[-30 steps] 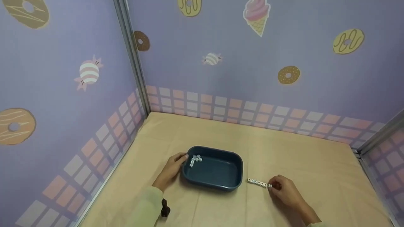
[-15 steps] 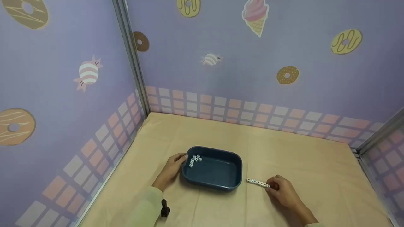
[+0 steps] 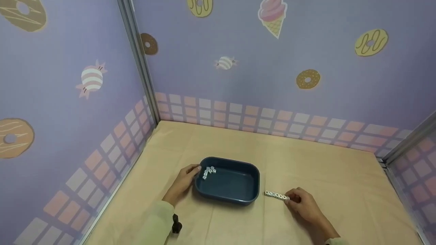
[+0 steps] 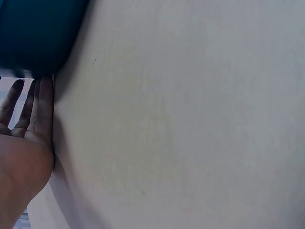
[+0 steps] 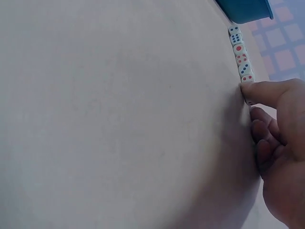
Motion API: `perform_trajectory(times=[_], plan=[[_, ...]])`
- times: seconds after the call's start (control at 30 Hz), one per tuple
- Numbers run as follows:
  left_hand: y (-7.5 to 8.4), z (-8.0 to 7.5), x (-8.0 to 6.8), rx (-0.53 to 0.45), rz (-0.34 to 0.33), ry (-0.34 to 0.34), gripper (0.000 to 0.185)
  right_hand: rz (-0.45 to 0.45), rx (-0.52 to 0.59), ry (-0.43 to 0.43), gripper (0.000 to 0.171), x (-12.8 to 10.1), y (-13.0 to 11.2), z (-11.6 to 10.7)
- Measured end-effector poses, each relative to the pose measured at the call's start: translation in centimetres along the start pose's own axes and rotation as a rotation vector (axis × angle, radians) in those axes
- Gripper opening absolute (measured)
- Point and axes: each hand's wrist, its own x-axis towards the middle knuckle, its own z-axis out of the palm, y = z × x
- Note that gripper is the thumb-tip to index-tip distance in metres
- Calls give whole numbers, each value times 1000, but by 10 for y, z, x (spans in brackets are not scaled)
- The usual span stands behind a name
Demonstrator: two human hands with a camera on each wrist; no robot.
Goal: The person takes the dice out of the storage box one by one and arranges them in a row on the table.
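A dark blue rectangular basin with rounded corners stands on the cloth-covered table. My left hand holds its left end, thumb at the rim; in the left wrist view the fingers reach straight to its outer wall. Several white dice lie bunched inside by that end. Right of the basin, a straight row of dice with red and blue pips runs along the cloth. My right hand pinches the die at the row's right end, between thumb and forefinger; that die is mostly covered.
A small black object lies beside the left sleeve. Printed walls rise behind and at both sides of the table. The beige cloth has faint folds.
My right hand has slid the last die left, closing the gap to the row's end. The left hand keeps its place on the basin. The head view has shifted slightly.
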Motion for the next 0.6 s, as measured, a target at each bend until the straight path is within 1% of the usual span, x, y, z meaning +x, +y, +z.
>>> perform_trajectory(times=[0.13,0.3,0.5,0.6], plan=[[-2,0,1,4,9,1,47,18,35,0,16,-1,0,0],[-2,-1,0,9,-4,-2,46,32,21,5,18,-2,0,3],[-1,-1,0,-65,-14,-37,50,16,42,17,18,-2,0,3],[1,-1,1,-61,-17,-43,51,11,47,27,18,-2,0,3]])
